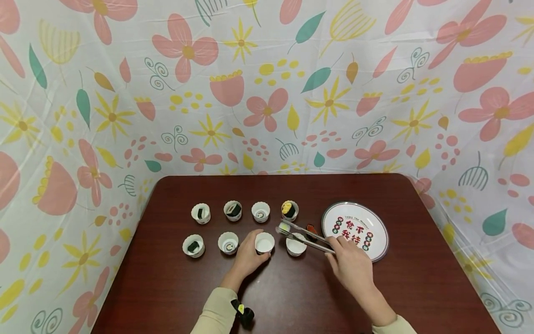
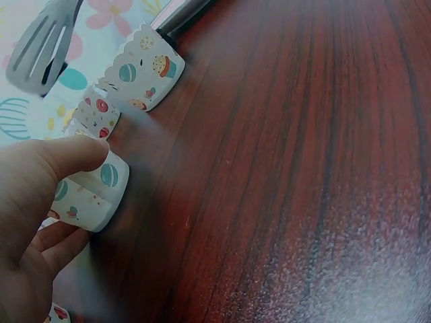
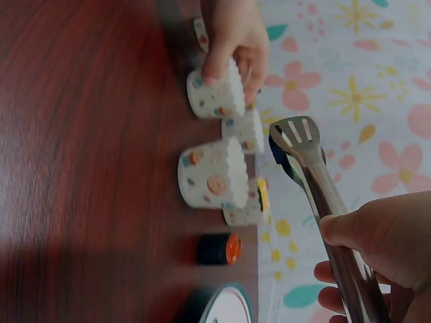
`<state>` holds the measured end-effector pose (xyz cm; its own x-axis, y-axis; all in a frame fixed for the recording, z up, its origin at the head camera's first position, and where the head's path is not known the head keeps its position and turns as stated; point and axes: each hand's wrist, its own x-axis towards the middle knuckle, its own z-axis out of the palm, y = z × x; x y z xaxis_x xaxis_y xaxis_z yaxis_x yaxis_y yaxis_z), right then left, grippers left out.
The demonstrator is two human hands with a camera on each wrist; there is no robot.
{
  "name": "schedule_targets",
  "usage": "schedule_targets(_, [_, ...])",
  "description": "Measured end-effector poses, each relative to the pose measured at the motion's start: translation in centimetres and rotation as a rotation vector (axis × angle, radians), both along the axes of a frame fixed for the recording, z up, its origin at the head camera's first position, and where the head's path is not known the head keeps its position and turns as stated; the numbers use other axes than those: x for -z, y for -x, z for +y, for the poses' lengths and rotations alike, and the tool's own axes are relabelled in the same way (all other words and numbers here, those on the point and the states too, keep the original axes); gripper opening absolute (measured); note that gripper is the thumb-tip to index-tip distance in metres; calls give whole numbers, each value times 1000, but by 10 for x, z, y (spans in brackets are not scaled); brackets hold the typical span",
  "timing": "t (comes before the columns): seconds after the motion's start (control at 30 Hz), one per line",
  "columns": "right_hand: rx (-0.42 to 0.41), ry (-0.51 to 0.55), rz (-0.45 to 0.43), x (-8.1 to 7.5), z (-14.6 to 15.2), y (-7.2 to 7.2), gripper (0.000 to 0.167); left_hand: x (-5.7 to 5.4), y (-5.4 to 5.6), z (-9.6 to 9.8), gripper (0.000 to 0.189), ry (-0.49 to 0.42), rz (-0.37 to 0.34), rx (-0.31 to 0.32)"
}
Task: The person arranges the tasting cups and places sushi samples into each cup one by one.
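Observation:
My left hand [image 1: 249, 255] holds a small white patterned paper cup [image 1: 264, 249] in the front row, thumb and fingers round its sides. The left wrist view shows the cup [image 2: 94, 195] standing on the table within that grip. My right hand [image 1: 352, 264] grips metal tongs [image 1: 310, 241] with slotted tips. A small sushi piece [image 1: 284, 227], pale on top, is between the tips; in the right wrist view its dark side [image 3: 277, 153] is mostly hidden. The tips are above and left of another paper cup [image 1: 296, 250]. An orange-topped sushi roll [image 1: 311, 230] stands behind the tongs.
Several more paper cups stand in two rows, including one with yellow-topped sushi [image 1: 289, 208] and one with dark-wrapped sushi [image 1: 193, 247]. A white oval plate [image 1: 354, 213] with printed characters lies at right on the brown table [image 1: 292, 297]. Floral cloth [image 1: 267, 111] hangs behind.

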<state>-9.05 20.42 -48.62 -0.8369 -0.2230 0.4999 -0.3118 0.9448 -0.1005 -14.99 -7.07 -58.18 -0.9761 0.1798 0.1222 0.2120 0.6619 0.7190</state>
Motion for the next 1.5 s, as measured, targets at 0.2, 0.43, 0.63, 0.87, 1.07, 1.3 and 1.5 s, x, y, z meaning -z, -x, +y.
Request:
schedule_targets(0.2, [-42,-23,-3,2,-14,-1,40,-1,0,0,70,0,-4,-1])
schedule_targets(0.43, [-83,-49,-13,7,-25,-1,41,-3,0,1,71,-1,-4,6])
schedule_targets(0.63, [-104,-61,-30,13,-31,1,39,-1,1,0,72,1,-13,7])
schedule_targets(0.87, [-111,-64,-20,18,-33,2,37,0,2,0,71,-2,21,6])
schedule_targets(1.07, [-101,-47,-34,19,-33,1,41,-1,1,1,68,5,46,1])
schedule_targets(1.3, [-81,-13,-49,19,-31,0,44,-1,0,0,69,4,21,-14])
schedule_targets(1.5, [-47,20,-50,20,-27,-1,47,0,-1,0,70,5,6,-18])
